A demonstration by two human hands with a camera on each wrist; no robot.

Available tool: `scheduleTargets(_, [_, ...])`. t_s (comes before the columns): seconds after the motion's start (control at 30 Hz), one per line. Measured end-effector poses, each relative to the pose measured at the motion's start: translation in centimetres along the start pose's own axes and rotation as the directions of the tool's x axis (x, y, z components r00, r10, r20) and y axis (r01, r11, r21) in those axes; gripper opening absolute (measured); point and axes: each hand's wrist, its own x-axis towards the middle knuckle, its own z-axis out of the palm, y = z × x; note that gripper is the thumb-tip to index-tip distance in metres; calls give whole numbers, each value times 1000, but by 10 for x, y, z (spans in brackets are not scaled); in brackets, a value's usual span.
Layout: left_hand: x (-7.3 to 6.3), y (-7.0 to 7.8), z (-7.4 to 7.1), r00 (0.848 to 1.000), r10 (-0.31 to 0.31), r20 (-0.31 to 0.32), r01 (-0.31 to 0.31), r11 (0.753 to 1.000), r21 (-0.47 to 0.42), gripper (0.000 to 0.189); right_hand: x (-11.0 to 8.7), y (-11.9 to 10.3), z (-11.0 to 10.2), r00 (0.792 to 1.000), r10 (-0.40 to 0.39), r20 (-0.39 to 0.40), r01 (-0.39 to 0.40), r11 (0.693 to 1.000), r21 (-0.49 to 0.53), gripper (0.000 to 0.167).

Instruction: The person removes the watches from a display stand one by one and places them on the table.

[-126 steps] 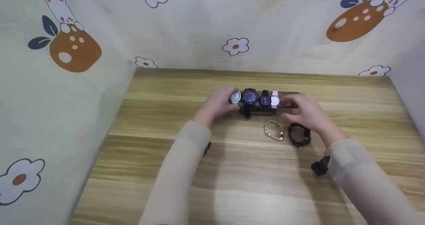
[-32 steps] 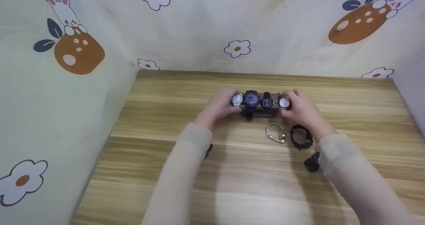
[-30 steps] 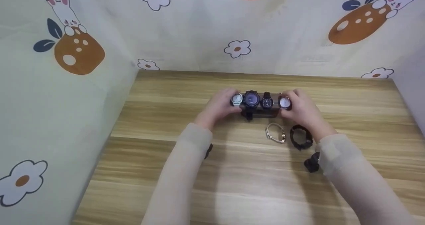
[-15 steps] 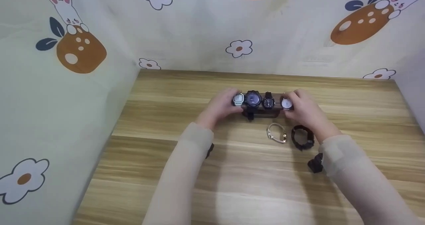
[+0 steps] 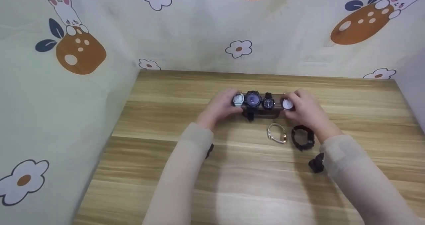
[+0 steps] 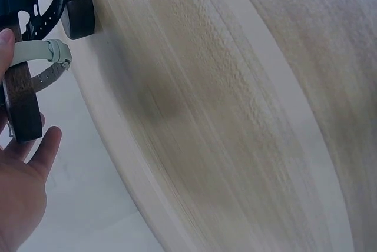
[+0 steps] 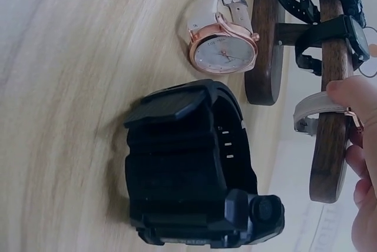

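Observation:
A dark wooden watch stand (image 5: pixel 277 99) with a raised bar carries several wristwatches. My left hand (image 5: pixel 220 106) grips the bar's left end beside a pale green watch (image 5: pixel 238 99). Further along sit a large black watch (image 5: pixel 253 99) and a smaller black watch (image 5: pixel 268 103). Near the right end, my right hand (image 5: pixel 303 109) pinches a white-strapped watch (image 5: pixel 288 104) between thumb and fingers; in the right wrist view its strap (image 7: pixel 315 105) loops around the bar, thumb on top. A gap of bare bar separates it from the smaller black watch.
On the wooden table (image 5: pixel 159 118), in front of the stand, lie a white-strapped rose-gold watch (image 5: pixel 277 133) and a chunky black watch (image 5: pixel 302 137), both with bands closed. Patterned wall sheets (image 5: pixel 196 29) rise behind and at the left.
The right hand, earlier spread at the bar's right end, has taken hold of the white-strapped watch. That watch has slid right along the bar, away from the smaller black one. The left hand keeps its grip.

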Motion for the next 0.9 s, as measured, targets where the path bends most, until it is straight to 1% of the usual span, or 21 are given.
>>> scheduleTargets(0.2, [1,0,0,1000,-3,-2,3,1000,-6,56,-1,3,-1,999,-34,-18,34,999,22,45])
scheduleTargets(0.33, [1,-1,1,1000,2,-12,-2,1000,-13,54,-2,4,-1,999,-42,-13,42,998,45,45])
scheduleTargets(0.47, [1,-1,2,1000,18,-13,-18,1000,5,53,-6,5,-3,1000,-15,2,15,999,48,46])
scheduleTargets(0.57, [1,-1,3,1000,28,-14,-28,1000,12,53,-8,7,-5,999,24,24,-25,998,55,47])
scheduleTargets(0.73, [2,0,2,1000,18,-11,-17,1000,17,54,-11,8,-10,994,86,65,-91,993,70,48])
scheduleTargets(0.9, [0,0,1,1000,6,-9,-6,1000,3,53,-12,9,-11,994,95,58,-100,991,86,46])
